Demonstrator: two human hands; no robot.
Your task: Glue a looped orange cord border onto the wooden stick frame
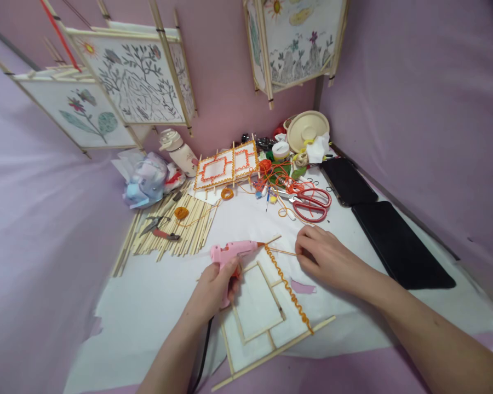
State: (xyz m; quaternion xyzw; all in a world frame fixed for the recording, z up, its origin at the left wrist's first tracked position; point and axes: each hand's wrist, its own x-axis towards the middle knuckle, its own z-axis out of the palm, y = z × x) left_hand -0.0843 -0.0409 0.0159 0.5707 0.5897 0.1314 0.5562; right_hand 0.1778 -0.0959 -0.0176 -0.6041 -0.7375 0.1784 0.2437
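Note:
A pink hot glue gun (230,253) is gripped in my left hand (221,279), its orange nozzle pointing right at the top corner of a wooden stick frame (267,346). Wavy orange yarn (290,290) runs along the frame's right-hand stick down to its lower end. From the nozzle tip, a taut strand of orange cord (282,251) leads to my right hand (318,251), which pinches it between closed fingers. The frame lies flat on the white-covered table, with a smaller stick rectangle inside it. Part of it is hidden behind my left hand and the gun.
Red-handled scissors (312,203) and tangled yarn (285,178) lie beyond my right hand. A stick bundle (193,230) with pliers (161,232) is at left. A decorated frame (225,166) leans behind. Two black tablet-like slabs (402,243) lie right. Paper lanterns (139,76) hang above.

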